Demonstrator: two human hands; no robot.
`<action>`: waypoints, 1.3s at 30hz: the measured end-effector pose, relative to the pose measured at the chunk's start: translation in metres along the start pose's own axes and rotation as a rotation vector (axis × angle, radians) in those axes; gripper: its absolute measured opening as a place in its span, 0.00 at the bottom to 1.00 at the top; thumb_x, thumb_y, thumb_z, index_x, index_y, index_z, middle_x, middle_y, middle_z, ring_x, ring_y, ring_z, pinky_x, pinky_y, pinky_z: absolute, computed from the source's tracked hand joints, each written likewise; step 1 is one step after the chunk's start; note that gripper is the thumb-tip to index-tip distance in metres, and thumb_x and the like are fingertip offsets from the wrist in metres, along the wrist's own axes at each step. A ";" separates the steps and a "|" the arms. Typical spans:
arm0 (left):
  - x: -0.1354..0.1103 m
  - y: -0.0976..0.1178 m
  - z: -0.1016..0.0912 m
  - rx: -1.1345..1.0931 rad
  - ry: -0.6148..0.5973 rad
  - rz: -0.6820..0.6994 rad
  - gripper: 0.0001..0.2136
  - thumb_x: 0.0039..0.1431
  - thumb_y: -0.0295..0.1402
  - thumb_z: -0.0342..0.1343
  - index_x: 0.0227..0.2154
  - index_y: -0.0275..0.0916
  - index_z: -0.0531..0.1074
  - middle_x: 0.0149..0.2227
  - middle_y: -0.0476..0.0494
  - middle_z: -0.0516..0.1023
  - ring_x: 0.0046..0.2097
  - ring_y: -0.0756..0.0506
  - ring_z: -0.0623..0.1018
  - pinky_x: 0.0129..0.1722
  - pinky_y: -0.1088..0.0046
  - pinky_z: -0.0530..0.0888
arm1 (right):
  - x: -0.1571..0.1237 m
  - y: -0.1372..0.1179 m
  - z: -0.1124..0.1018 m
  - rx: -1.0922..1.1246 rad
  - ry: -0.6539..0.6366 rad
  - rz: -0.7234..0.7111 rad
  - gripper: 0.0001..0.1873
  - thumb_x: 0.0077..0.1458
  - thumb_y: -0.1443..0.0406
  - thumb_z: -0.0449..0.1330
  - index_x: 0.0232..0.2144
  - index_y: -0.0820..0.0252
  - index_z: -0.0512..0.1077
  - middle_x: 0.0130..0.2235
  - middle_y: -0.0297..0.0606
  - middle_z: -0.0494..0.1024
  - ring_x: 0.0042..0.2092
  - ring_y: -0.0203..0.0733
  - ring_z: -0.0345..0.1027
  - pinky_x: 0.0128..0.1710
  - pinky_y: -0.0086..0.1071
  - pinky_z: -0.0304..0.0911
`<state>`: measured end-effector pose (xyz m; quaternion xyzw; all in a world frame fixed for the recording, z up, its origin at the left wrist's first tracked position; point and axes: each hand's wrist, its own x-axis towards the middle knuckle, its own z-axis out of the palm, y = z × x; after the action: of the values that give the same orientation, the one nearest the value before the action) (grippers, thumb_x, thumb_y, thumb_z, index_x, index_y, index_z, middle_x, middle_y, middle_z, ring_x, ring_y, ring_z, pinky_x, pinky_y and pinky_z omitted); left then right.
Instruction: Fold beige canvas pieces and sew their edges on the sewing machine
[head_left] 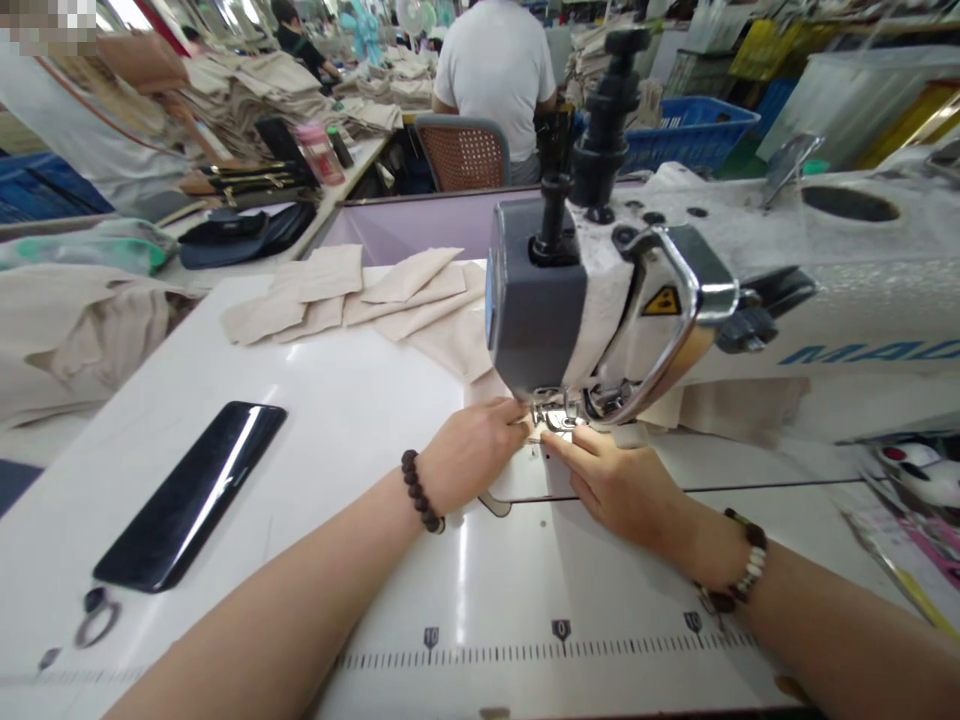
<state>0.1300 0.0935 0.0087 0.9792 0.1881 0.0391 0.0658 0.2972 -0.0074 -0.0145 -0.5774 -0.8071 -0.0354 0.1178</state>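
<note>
White worktop (315,440): nearest you, a printed ruler (487,655) running along its front; a dark phone (191,495) lies slantwise to your left, a small ring (97,625) just beside its near end.
Your right hand (626,485): index finger stretched out low toward the needle area, the others bent beneath; whether they pinch anything cannot be told.
Your left hand (472,450): fingers bent and close together, tips just left of the needle area; what they may grip is hidden.
Presser foot (559,418): between your two sets of fingertips and slightly beyond them, under the sewing machine head (536,300); neither hand is clearly nearer.
Beige cloth (442,310): beyond your left hand, the nearer one, in overlapping pieces; the spread's long axis runs left to right, its right end sloping toward the foot. Any part beneath the foot is too small to make out.
Pink bottle (319,155): upright on the far-left table, contents not readable.
Blue basket (690,125): beyond the machine, to your right; its contents are unclear.
Co-worker (495,60): farther ahead, back toward you, in front of a brown chair back (469,150).
</note>
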 end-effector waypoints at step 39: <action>-0.022 0.047 -0.011 0.130 -0.299 0.122 0.07 0.59 0.22 0.47 0.30 0.33 0.70 0.33 0.42 0.70 0.36 0.45 0.69 0.36 0.70 0.70 | -0.010 0.011 -0.015 0.252 -0.033 -0.315 0.13 0.56 0.70 0.45 0.34 0.61 0.70 0.25 0.35 0.67 0.25 0.35 0.54 0.25 0.32 0.44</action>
<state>0.1253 0.0431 0.0252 0.9859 0.1184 -0.1153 0.0271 0.3130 -0.0157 -0.0034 -0.4251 -0.8873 0.0574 0.1692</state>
